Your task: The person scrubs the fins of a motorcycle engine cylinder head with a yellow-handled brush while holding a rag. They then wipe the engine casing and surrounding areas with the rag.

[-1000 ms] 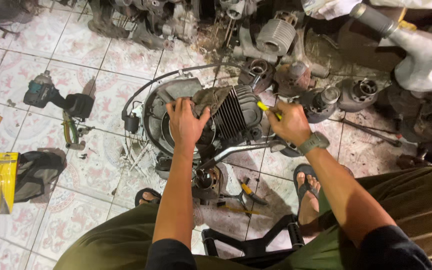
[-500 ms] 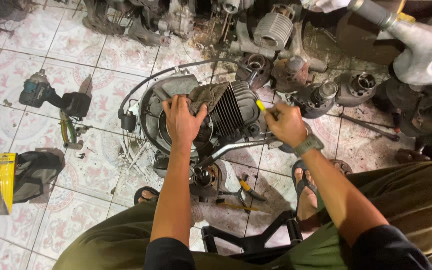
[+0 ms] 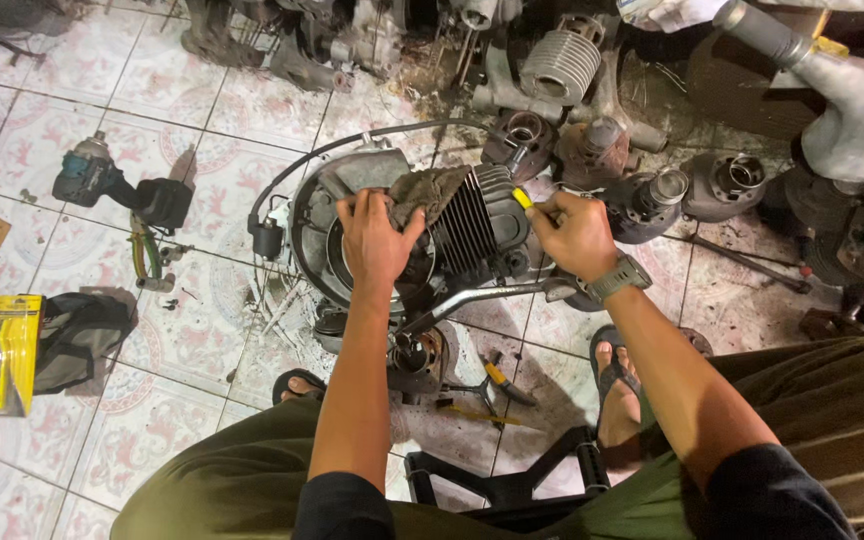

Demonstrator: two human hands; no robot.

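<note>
Yellow packet (image 3: 14, 352) is lying on a dark bag (image 3: 67, 335) far left of the engine (image 3: 422, 235); impact driver (image 3: 117, 190) is lying upper left of it. Engine is sitting on the tiled floor (image 3: 152, 430), centre. Left hand (image 3: 377, 240) is pressing a dirty rag (image 3: 427, 192) onto the engine top, fingers closed on the rag. Right hand (image 3: 574, 235) is gripping a yellow-handled tool (image 3: 524, 200) at the engine's finned cylinder, fingers wrapped tight. Pliers (image 3: 500, 380) are lying just below the engine.
</note>
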